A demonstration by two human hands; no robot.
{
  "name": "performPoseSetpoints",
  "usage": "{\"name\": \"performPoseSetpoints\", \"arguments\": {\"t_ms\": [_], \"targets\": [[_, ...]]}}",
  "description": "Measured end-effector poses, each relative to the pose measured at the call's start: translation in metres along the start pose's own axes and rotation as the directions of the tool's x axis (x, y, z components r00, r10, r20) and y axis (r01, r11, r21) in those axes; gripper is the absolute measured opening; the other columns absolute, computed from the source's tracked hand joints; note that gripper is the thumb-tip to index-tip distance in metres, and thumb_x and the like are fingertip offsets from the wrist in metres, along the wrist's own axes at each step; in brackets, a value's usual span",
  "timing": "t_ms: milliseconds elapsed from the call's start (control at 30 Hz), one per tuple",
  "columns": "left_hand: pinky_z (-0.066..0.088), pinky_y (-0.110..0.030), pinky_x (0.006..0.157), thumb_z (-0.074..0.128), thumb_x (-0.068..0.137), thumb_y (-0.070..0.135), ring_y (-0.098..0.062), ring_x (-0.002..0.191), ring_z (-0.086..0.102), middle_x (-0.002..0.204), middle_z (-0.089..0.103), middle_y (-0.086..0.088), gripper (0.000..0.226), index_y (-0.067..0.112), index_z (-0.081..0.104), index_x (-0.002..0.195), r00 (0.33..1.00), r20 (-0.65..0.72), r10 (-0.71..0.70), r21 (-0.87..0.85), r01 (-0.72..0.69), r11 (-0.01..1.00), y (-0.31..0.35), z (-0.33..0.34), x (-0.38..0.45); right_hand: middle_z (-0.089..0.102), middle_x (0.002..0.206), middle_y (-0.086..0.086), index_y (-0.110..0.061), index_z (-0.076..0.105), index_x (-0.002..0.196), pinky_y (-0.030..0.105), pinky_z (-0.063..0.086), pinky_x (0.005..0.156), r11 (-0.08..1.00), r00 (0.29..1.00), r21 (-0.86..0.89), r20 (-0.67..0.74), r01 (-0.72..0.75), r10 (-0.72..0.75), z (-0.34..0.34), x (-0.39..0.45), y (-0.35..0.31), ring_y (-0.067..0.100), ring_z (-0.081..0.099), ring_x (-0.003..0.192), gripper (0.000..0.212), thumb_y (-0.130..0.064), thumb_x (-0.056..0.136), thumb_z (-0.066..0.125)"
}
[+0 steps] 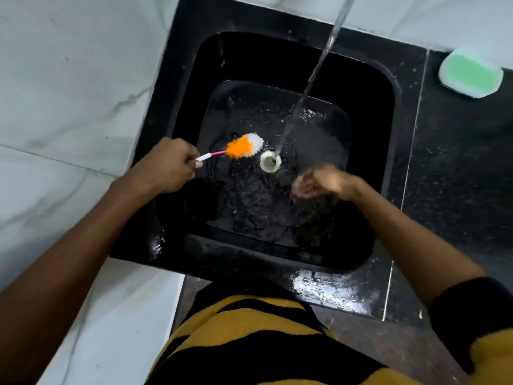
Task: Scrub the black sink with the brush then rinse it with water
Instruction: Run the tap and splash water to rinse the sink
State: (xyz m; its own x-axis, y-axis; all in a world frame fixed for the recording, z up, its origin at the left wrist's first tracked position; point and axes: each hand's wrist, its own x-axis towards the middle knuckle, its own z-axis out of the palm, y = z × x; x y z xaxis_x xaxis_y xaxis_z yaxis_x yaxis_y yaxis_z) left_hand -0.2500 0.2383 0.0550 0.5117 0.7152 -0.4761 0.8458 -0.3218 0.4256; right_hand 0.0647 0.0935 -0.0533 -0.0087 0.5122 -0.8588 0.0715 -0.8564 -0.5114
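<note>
The black sink [383, 112] fills the middle of the view, its floor wet and glistening. A stream of water [313, 76] falls from the top and lands at the pale drain [270, 162]. My left hand [163, 166] grips the thin pink-and-white handle of a brush [244, 145] with orange and white bristles, held just above the sink floor left of the drain. My right hand [319, 182] is blurred, low inside the sink right of the drain, fingers loosely curled downward with nothing visible in it.
A green soap in a white dish [470, 73] rests on the black counter [458, 162] at the upper right. White marble-look wall tiles [69, 93] run along the left. The counter's front edge [333, 290] is wet.
</note>
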Motion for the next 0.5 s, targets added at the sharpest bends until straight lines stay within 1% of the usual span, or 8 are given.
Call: {"name": "performPoseSetpoints", "arguments": {"t_ms": [67, 133, 200, 267, 333, 433, 467, 500], "targets": [[0.054, -0.035, 0.065, 0.066, 0.09, 0.017, -0.022, 0.058, 0.061, 0.066, 0.069, -0.006, 0.013, 0.016, 0.073, 0.078, 1.0, -0.004, 0.008, 0.005, -0.008, 1.0, 0.004, 0.004, 0.001, 0.071, 0.079, 0.01, 0.004, 0.065, 0.097, 0.033, 0.059, 0.073, 0.951, 0.995, 0.296, -0.069, 0.092, -0.075, -0.014, 0.014, -0.03, 0.024, 0.068, 0.074, 0.028, -0.002, 0.099, 0.038], [0.052, -0.035, 0.062, 0.066, 0.089, 0.015, -0.018, 0.052, 0.057, 0.064, 0.067, -0.007, 0.017, 0.016, 0.07, 0.073, 1.0, 0.007, 0.009, -0.001, -0.009, 1.0, 0.01, 0.009, 0.001, 0.067, 0.083, 0.012, 0.003, 0.063, 0.1, 0.034, 0.057, 0.078, 0.808, 0.989, 0.571, -0.069, 0.145, -0.129, -0.021, 0.028, -0.058, 0.022, 0.066, 0.078, 0.032, -0.009, 0.102, 0.034], [0.052, -0.035, 0.062, 0.066, 0.089, 0.015, -0.019, 0.052, 0.057, 0.066, 0.068, -0.01, 0.013, 0.014, 0.072, 0.077, 1.0, 0.015, -0.003, -0.013, 0.003, 1.0, 0.013, 0.014, 0.001, 0.058, 0.078, 0.009, -0.001, 0.058, 0.094, 0.031, 0.056, 0.066, 0.663, 0.989, 0.735, -0.075, 0.139, -0.124, -0.017, 0.037, -0.084, 0.019, 0.057, 0.069, 0.03, -0.013, 0.103, 0.031], [0.051, -0.034, 0.061, 0.067, 0.089, 0.016, -0.021, 0.055, 0.06, 0.067, 0.069, -0.01, 0.013, 0.017, 0.073, 0.078, 1.0, 0.018, -0.016, -0.025, 0.016, 1.0, 0.014, 0.017, 0.001, 0.054, 0.071, 0.006, -0.009, 0.053, 0.084, 0.026, 0.047, 0.049, 0.672, 0.989, 0.727, -0.081, 0.141, -0.12, -0.008, 0.045, -0.098, 0.017, 0.052, 0.058, 0.029, -0.013, 0.102, 0.031], [0.052, -0.036, 0.062, 0.066, 0.089, 0.016, -0.026, 0.057, 0.061, 0.066, 0.068, -0.012, 0.014, 0.016, 0.072, 0.076, 0.999, 0.018, -0.027, -0.039, 0.028, 0.999, 0.012, 0.019, 0.0, 0.05, 0.063, 0.003, -0.015, 0.049, 0.075, 0.024, 0.04, 0.045, 0.746, 0.979, 0.651, 0.023, 0.138, -0.201, 0.0, 0.044, -0.102, 0.015, 0.045, 0.054, 0.033, -0.013, 0.102, 0.03], [0.056, -0.043, 0.064, 0.066, 0.089, 0.014, -0.032, 0.059, 0.062, 0.067, 0.068, -0.016, 0.01, 0.013, 0.073, 0.083, 0.999, 0.018, -0.047, -0.085, 0.048, 0.995, 0.007, 0.023, -0.002, 0.055, 0.072, 0.005, -0.017, 0.055, 0.085, 0.028, 0.051, 0.053, 0.843, 0.935, 0.532, 0.25, 0.085, -0.252, 0.001, 0.024, -0.081, 0.017, 0.054, 0.061, 0.03, -0.008, 0.101, 0.032], [0.056, -0.044, 0.064, 0.066, 0.089, 0.014, -0.032, 0.058, 0.062, 0.067, 0.068, -0.015, 0.009, 0.013, 0.074, 0.085, 0.998, 0.017, -0.057, -0.097, 0.059, 0.994, 0.005, 0.024, -0.003, 0.06, 0.078, 0.01, -0.013, 0.058, 0.091, 0.029, 0.056, 0.059, 0.911, 0.928, 0.405, 0.301, 0.084, -0.219, 0.001, 0.015, -0.067, 0.02, 0.059, 0.067, 0.027, -0.003, 0.099, 0.034], [0.056, -0.043, 0.065, 0.066, 0.089, 0.014, -0.03, 0.057, 0.061, 0.067, 0.068, -0.014, 0.008, 0.014, 0.074, 0.087, 0.997, 0.015, -0.071, -0.11, 0.073, 0.991, 0.003, 0.025, -0.005, 0.065, 0.086, 0.015, -0.004, 0.061, 0.093, 0.032, 0.058, 0.066, 0.975, 0.916, 0.205, 0.367, 0.087, -0.159, 0.002, 0.005, -0.049, 0.024, 0.063, 0.075, 0.024, 0.0, 0.096, 0.037]]}}
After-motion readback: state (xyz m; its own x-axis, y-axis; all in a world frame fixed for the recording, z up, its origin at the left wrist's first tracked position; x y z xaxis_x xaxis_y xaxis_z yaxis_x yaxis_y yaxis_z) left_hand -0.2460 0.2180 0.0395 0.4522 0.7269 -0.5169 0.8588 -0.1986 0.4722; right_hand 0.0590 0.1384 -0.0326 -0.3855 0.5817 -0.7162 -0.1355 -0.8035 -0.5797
